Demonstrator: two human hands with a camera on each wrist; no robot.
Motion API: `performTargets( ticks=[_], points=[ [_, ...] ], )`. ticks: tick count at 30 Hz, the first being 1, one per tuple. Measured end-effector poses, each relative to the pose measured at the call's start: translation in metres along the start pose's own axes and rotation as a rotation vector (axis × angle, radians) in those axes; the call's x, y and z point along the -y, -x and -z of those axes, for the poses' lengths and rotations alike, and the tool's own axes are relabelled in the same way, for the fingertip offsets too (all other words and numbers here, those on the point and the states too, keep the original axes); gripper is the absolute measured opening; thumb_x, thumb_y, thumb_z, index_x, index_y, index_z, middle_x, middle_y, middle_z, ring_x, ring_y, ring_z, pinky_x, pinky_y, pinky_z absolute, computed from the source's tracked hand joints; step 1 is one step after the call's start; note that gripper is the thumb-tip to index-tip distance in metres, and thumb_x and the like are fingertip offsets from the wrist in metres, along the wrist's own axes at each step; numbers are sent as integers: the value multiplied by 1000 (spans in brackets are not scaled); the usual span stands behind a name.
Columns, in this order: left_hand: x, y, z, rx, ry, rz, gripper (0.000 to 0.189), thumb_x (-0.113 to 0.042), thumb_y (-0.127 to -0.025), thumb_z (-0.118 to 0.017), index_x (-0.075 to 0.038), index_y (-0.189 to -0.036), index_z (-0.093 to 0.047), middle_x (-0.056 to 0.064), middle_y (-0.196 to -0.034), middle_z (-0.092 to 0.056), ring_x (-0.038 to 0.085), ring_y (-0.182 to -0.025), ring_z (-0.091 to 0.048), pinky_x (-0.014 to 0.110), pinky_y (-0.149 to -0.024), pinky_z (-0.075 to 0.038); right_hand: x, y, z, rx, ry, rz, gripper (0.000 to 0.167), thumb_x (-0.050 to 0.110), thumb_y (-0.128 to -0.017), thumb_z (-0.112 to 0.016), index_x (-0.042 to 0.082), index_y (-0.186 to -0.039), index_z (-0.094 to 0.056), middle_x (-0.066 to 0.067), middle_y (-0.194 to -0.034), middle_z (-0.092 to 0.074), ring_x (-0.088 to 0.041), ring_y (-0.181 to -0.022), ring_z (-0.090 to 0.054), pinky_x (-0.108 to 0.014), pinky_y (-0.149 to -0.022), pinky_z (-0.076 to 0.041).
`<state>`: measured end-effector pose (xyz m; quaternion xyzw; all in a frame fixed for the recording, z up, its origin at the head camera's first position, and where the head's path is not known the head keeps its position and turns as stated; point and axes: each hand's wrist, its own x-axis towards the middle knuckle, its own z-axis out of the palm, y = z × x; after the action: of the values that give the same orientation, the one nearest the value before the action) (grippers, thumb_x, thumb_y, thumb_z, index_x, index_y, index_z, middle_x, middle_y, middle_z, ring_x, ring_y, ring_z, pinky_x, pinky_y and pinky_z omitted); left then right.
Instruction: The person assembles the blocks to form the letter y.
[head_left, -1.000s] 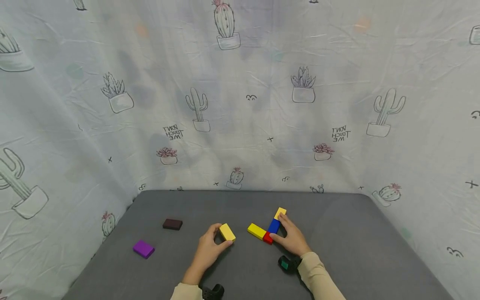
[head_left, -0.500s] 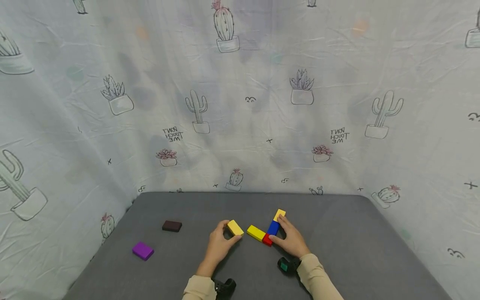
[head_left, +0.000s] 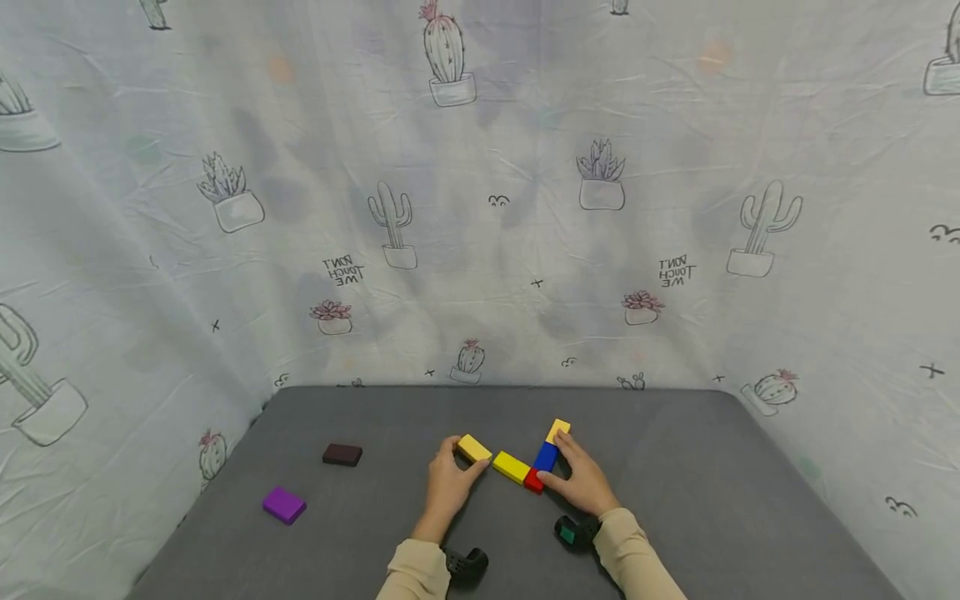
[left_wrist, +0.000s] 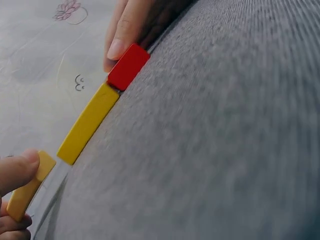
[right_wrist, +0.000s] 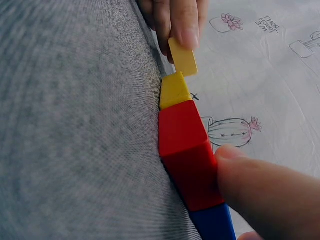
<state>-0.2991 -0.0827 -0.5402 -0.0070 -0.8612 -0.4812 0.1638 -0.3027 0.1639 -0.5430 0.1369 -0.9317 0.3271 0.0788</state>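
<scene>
The left hand [head_left: 447, 489], pinching a pale-yellow block [head_left: 475, 448], moves rightward to just beside the bright-yellow block [head_left: 512, 467]. The right hand [head_left: 587, 485] lies spread, thumb touching the red block [right_wrist: 186, 155].

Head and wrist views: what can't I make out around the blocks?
Head: part of the far yellow block, hidden by fingers of the right hand.
Left wrist: part of the held yellow block, hidden by the thumb of the left hand; that hand, cut off by the left edge.
Right wrist: the blue block, cut off by the bottom edge.
</scene>
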Motion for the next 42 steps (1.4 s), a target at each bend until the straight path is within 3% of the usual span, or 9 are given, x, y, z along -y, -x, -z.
performTargets(
  ticks=[7, 11, 17, 25, 42],
  points=[
    [-8, -3, -8, -27, 14, 18, 66, -27, -77, -79, 4, -127, -50, 25, -123, -58, 47, -124, -46, 61, -107, -29, 3, 0, 1, -2, -2, -14, 83, 50, -83, -66, 2, -145, -37, -17, -151, -34, -40, -136, -35, -58, -108, -31],
    [-10, -4, -12, -32, 3, 33, 66, -28, -77, -79, 4, -127, -50, 25, -126, -56, 48, -128, -41, 61, -107, -29, 2, 0, 1, 1, 4, -19, 83, 50, -84, -66, 2, -145, -37, -17, -151, -33, -40, -136, -35, -58, -108, -31],
    [-11, -4, -16, -37, -15, 15, 66, -29, -77, -79, 4, -126, -50, 24, -125, -57, 41, -124, -49, 56, -112, -24, 1, -1, -1, 3, 2, -19, 83, 50, -83, -66, 2, -145, -37, -17, -151, -34, -39, -136, -35, -58, -108, -31],
    [-11, -4, -18, -50, -27, -22, 63, -26, -76, -80, 5, -123, -52, 23, -121, -60, 42, -120, -52, 58, -111, -26, 1, -2, 0, 10, -7, -26, 83, 49, -84, -66, 3, -145, -36, -16, -152, -32, -39, -137, -34, -58, -109, -30],
    [-8, -1, -17, -37, -61, -27, 64, -27, -77, -79, 4, -126, -54, 24, -127, -57, 48, -124, -46, 59, -105, -34, 1, -1, 2, 10, -11, -25, 83, 49, -83, -66, 2, -145, -36, -17, -152, -33, -39, -136, -35, -58, -108, -30]
  ],
)
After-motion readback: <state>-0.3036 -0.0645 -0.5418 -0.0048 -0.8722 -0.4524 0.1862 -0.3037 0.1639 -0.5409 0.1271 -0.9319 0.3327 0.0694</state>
